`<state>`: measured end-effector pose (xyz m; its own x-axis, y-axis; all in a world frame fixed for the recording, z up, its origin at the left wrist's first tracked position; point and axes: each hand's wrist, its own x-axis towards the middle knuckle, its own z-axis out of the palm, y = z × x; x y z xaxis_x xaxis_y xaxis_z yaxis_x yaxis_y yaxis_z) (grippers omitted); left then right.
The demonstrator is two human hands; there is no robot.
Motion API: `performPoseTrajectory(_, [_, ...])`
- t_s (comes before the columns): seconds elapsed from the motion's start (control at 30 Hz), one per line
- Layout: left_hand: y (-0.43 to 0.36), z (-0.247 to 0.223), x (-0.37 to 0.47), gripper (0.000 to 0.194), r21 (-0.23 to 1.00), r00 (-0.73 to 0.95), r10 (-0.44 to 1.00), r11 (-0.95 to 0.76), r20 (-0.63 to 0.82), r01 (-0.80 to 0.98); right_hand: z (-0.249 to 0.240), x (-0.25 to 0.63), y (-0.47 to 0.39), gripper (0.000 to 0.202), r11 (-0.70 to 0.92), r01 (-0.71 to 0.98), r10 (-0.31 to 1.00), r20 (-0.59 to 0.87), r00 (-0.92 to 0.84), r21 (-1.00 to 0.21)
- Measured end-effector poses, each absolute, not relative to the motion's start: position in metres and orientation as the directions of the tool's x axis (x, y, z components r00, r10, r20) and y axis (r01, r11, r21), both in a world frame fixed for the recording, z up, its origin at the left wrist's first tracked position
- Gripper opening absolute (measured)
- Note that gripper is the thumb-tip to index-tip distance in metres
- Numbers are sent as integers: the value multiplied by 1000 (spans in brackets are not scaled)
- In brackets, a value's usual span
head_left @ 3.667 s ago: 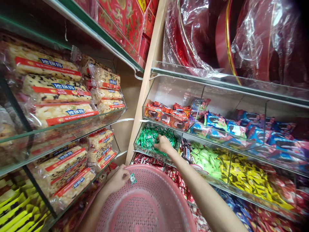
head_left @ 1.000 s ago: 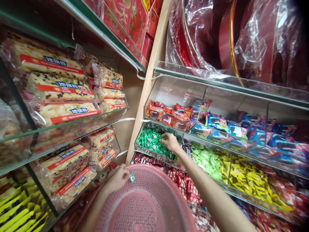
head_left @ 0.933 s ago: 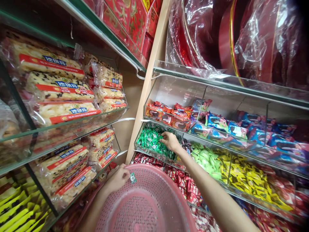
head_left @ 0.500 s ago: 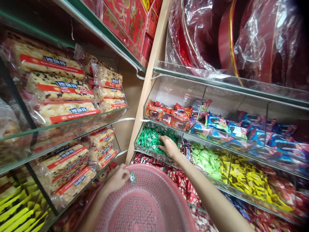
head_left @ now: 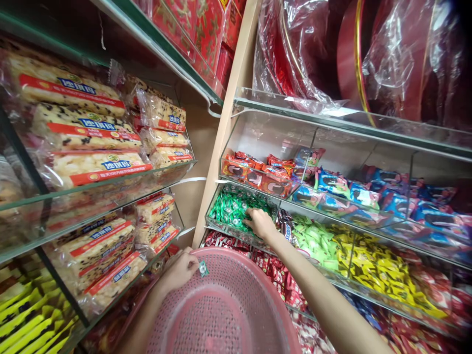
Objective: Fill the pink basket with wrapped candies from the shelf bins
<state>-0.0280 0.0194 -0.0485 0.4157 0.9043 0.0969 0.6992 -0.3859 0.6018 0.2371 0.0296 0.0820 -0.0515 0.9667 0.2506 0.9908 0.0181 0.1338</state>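
Note:
My left hand [head_left: 180, 269] is closed over the left rim of a pink perforated plastic basket [head_left: 258, 285]. At its fingertips, inside the rim, is a small green-wrapped candy [head_left: 203, 268]. My right hand [head_left: 261, 223] reaches over the front of a clear bin, with its fingers bent down among many green-wrapped candies [head_left: 230, 204]. Its fingertips are partly hidden, so whatever they pinch does not show. The part of the basket's inside that shows holds no other candy.
Left shelves carry stacked wrapped sachima bars [head_left: 99, 164]. Right of the green bin lie Snickers bars [head_left: 285, 226], light-green packets [head_left: 315, 241] and yellow packets [head_left: 383, 265]. Above them are blue snack packs [head_left: 334, 183] behind a clear shelf front [head_left: 332, 209]. Red packets [head_left: 275, 275] lie below.
The view has shifted very slightly. Both hands stay nearly where they were, the right one still among the green candies and the left one at the basket rim.

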Motion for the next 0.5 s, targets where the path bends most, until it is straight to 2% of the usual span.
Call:
performPoseTrajectory(0.23, [21, -51, -29, 28, 590, 441, 891, -413, 105, 694, 85, 235, 30, 10, 95, 995, 961, 257, -99, 29])
performPoseTrajectory(0.5, [20, -48, -29, 25, 573, 450, 886, -427, 110, 700, 84, 233, 30, 7, 108, 994, 954, 281, -106, 8])
